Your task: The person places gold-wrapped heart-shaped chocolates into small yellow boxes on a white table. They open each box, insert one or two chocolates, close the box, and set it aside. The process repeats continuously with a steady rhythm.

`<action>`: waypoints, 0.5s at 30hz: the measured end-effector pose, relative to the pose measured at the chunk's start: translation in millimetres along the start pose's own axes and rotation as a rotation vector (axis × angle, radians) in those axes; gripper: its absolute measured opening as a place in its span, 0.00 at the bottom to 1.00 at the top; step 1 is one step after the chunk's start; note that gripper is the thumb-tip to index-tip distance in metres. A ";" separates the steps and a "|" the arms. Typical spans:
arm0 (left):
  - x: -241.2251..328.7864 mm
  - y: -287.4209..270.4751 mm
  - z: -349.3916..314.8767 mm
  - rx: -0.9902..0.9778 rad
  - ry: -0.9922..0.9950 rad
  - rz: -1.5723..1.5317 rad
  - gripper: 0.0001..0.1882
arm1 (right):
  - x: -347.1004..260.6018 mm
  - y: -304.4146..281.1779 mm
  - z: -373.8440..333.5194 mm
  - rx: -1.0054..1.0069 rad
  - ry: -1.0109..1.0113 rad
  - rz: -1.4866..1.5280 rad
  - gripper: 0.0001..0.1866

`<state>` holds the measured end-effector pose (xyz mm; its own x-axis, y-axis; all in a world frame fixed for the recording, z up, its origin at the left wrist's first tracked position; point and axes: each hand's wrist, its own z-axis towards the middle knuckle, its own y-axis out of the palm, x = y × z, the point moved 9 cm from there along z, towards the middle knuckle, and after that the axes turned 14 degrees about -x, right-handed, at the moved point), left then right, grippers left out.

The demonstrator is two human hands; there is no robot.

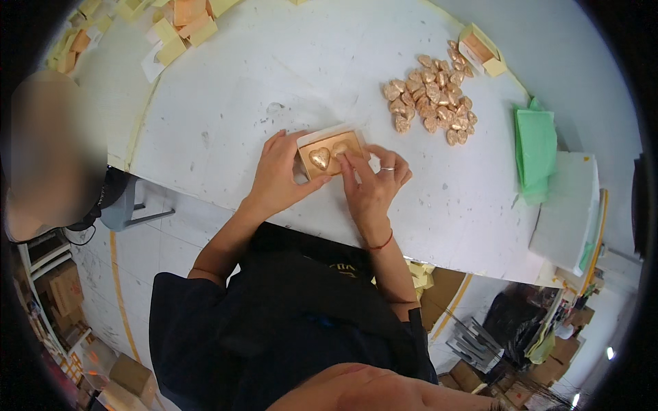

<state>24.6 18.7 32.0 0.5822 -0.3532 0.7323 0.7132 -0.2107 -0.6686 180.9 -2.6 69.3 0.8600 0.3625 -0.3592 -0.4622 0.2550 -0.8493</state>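
Small open box point(334, 152) on tabletop point(274, 75) is steadied by left hand point(277, 175); a foil heart point(340, 148) is pressed in by right hand point(373, 185). Hearts judged light, dentable; best gripped at edges.

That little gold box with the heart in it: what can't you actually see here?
All from the head view:
- Small box: its right half is covered by the right hand, so the second heart barely shows.
- Its left wall is hidden behind the left hand.
- Pile of foil hearts: too small to count.
- Boxes at the top left: cut off by the picture's edge.
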 end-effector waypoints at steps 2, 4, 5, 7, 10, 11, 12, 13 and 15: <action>-1.5 0.1 -0.8 -0.001 -0.011 0.005 0.38 | 7.9 1.1 0.6 -0.035 0.007 0.010 0.12; -3.2 1.1 -0.8 -0.007 -0.020 0.007 0.39 | 7.1 -0.3 8.4 -0.093 -0.010 0.077 0.12; -4.9 2.3 -1.2 -0.023 -0.035 0.001 0.40 | 6.9 0.2 11.3 -0.124 -0.017 0.113 0.12; -8.8 5.1 -1.7 -0.054 -0.067 -0.011 0.41 | 9.8 3.4 14.3 -0.112 -0.013 0.084 0.12; -10.7 6.7 0.4 -0.070 -0.073 -0.026 0.42 | 15.7 13.0 17.4 -0.137 0.024 0.088 0.13; -12.3 7.1 0.3 -0.077 -0.073 -0.019 0.43 | 17.3 16.0 17.8 -0.155 0.038 0.100 0.13; -14.2 7.7 0.0 -0.084 -0.074 -0.012 0.44 | 15.8 13.2 17.1 -0.161 0.011 0.146 0.13; -15.4 8.5 -0.4 -0.090 -0.076 -0.005 0.45 | 15.1 6.8 15.8 -0.167 -0.016 0.191 0.13; -9.3 -5.7 -1.9 -0.111 -0.112 -0.152 0.41 | 32.2 -1.7 16.3 -0.163 -0.001 0.417 0.15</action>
<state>14.5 21.5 28.7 0.5151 -0.2075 0.8316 0.7526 -0.3548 -0.5547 205.8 23.2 65.5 0.6073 0.4049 -0.6835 -0.7290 -0.0580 -0.6821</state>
